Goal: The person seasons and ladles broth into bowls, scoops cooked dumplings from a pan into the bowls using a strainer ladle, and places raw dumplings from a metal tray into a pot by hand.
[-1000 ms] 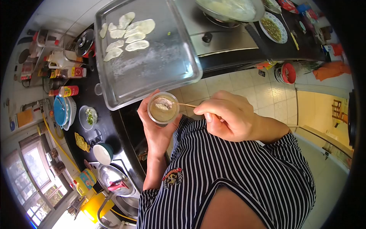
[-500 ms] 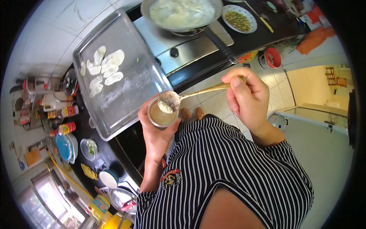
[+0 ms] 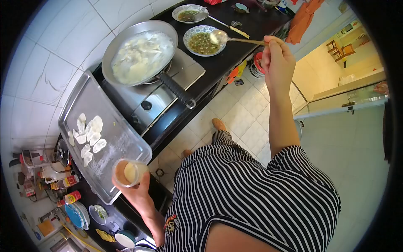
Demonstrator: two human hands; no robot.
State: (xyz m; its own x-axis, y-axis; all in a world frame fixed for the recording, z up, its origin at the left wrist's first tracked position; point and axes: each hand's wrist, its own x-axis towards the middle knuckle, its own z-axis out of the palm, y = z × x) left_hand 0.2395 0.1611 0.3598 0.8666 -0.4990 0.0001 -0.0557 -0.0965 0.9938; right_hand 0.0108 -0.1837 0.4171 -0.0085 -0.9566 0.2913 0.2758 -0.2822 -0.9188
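My left hand [image 3: 142, 196] is wrapped around a small clear jar [image 3: 121, 175] with pale powder inside, held over the near corner of a metal tray. My right hand [image 3: 278, 63] pinches the end of a long-handled spoon [image 3: 219, 37]. The spoon's bowl, with whitish powder showing in it, hovers at the right edge of a patterned plate [image 3: 185, 38] of brownish sauce with green bits. Whether the spoon touches the plate, I cannot tell.
A pan [image 3: 108, 63] of dumplings in cloudy liquid stands on the stove [image 3: 184, 69], handle towards me. Uncooked dumplings [image 3: 95, 126] lie on the floured tray [image 3: 119, 138]. Behind the sauce is a second plate [image 3: 176, 9]. Bottles [image 3: 72, 196] stand at the left.
The spoon has left the jar and moved away from me to the sauce plate. My left hand has shifted left and nearer with the jar. The view has turned towards the stove.
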